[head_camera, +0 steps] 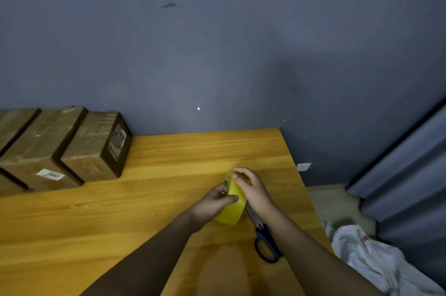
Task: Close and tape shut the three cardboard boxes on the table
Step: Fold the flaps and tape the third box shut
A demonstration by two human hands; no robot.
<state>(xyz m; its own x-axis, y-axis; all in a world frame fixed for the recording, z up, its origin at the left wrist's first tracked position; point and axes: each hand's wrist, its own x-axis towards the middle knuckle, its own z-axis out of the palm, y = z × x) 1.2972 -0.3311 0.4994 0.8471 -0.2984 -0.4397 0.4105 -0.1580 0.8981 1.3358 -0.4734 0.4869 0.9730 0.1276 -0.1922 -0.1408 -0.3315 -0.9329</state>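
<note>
Both of my hands hold a yellow tape roll (232,208) upright above the right part of the wooden table (144,199). My left hand (213,202) grips the roll from the left, thumb on its outer face. My right hand (253,189) curls over the top edge, fingertips on the tape surface. Three cardboard boxes stand side by side at the far left against the wall: the right box (96,148) with a label on its end, the middle box (41,150) with a white sticker, and the left box (13,124), partly cut off. Their flaps look shut.
Blue-handled scissors (264,237) lie on the table under my right forearm, near the right edge. A white cloth or bag (376,257) lies on the floor to the right. A grey-blue wall stands behind the table.
</note>
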